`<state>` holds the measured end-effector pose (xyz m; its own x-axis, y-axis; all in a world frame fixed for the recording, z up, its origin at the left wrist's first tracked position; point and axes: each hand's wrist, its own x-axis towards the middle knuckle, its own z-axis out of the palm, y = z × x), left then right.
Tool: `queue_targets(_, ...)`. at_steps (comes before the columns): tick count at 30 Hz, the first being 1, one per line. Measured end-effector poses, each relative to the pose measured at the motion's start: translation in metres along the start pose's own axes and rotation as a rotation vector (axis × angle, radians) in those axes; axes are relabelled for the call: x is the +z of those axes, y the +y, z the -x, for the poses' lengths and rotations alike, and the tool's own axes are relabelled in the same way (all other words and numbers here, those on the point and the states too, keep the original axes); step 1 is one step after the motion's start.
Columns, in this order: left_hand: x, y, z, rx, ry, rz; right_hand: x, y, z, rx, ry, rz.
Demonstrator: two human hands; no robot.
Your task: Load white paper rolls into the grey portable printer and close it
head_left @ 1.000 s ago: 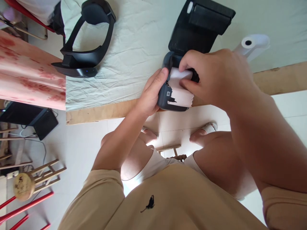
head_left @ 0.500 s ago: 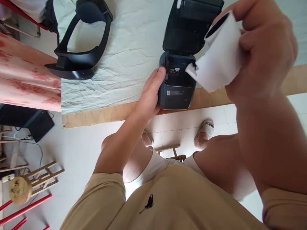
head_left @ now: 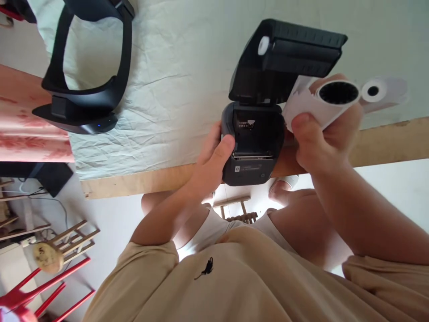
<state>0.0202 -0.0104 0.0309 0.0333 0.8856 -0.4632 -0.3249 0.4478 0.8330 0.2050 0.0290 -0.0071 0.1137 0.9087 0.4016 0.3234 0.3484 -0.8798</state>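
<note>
A dark label printer point(head_left: 250, 172) with its lid point(head_left: 258, 76) swung up stands at the table's front edge. My left hand point(head_left: 214, 156) grips its left side, thumb on the rim. The paper bay shows, with a small white scrap inside. Just right of the printer, my right hand point(head_left: 323, 134) holds a white paper roll point(head_left: 310, 105), its dark hollow core facing up and right. The roll's torn end lies toward the lid. Behind that hand, a second white roll point(head_left: 385, 93) rests on the cloth.
A black headset point(head_left: 90, 98) with a head strap lies on the pale cloth point(head_left: 174, 107) at the left. The wooden table edge point(head_left: 134, 183) runs across. A pink patterned cloth point(head_left: 30, 120), a wooden stool point(head_left: 48, 257) and a red stool point(head_left: 50, 281) are at the left.
The roll in my right hand has come down and turned, its core now facing right. The printer sits lower in view. A second roll has come into sight.
</note>
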Motion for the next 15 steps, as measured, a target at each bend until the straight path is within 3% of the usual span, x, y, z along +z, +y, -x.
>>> queue_targets(3,0.004,0.001,0.001,-0.043,0.017,-0.003,0.009,-0.009,-0.004,-0.059,0.063,0.030)
queue_targets(7,0.009,0.002,0.001,-0.051,0.063,0.013,0.013,-0.001,-0.006,-0.152,0.104,0.069)
queue_targets(11,0.009,0.000,0.002,-0.039,-0.014,0.045,0.010,0.016,-0.003,-0.180,0.204,0.008)
queue_targets(15,0.007,-0.001,0.003,0.039,-0.049,0.092,0.001,0.015,0.006,-0.195,0.151,-0.011)
